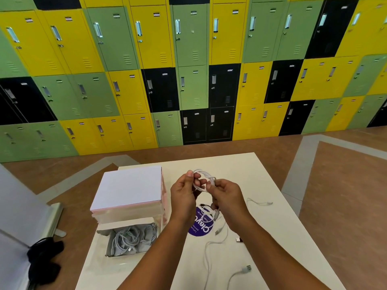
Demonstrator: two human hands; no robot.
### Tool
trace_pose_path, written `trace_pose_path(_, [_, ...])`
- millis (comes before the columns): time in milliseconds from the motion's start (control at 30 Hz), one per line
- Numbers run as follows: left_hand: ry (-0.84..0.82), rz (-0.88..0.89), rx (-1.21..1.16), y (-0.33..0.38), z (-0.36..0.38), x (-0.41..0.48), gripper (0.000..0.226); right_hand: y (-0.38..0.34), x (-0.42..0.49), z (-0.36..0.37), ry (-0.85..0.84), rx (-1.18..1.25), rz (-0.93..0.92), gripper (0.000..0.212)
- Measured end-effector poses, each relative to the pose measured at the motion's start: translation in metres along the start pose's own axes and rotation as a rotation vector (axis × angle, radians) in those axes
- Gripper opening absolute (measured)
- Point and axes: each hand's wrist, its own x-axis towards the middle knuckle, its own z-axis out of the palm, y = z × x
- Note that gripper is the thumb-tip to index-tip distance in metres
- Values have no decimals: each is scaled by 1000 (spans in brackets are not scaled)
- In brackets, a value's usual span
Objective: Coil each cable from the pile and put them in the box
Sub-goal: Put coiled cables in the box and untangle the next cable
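Above the white table (261, 176) I hold a white cable (204, 178) wound into a small coil. My left hand (183, 193) pinches the coil's left side. My right hand (227, 197) grips its right side, and the cable's plug end hangs down below that hand. Loose white cables (215, 245) lie on the table under and in front of my hands, one trailing to the right (259, 203). The open box (130, 239) stands at my left with several coiled white cables inside, its white lid (129, 187) raised behind it.
A purple round sticker (200, 226) marks the table under the loose cables. A small dark plug (238, 240) lies near my right forearm. Dark fabric (45, 260) sits on the floor at far left. Coloured lockers (188, 70) line the wall beyond the table.
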Motion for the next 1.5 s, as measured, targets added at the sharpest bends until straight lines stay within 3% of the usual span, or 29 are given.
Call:
trace_pose_path(233, [40,-22,16,5,-2,-3,34,-6,-1,-8,-57,-295,-161,21])
trace_pose_path(500, [-93,-92,91,6,-13,-6,25,-5,9,-16,2,-393,-157,21])
trace_pose_path(800, [-275,-130,402,16,-16,1,26,-8,12,-31,-21,-547,-122,25])
trace_pose_path(933, [-359,0,596,19,-10,5,19,-11,12,-32,-59,-593,-112,24])
trace_pose_path(1033, [-316,70,723,19,-8,11,14,-14,8,-31,-92,-639,-123,25])
trace_pose_path(1267, [-385,-79,666,16,-7,17,24,-18,8,-31,-134,-702,-162,27])
trace_pose_path(1400, [-422,-33,692,15,-10,15,13,-18,8,-31,-135,-674,-190,21])
trace_pose_path(1500, [-346,14,682,16,-14,17,12,-22,8,-32,-95,-620,-218,16])
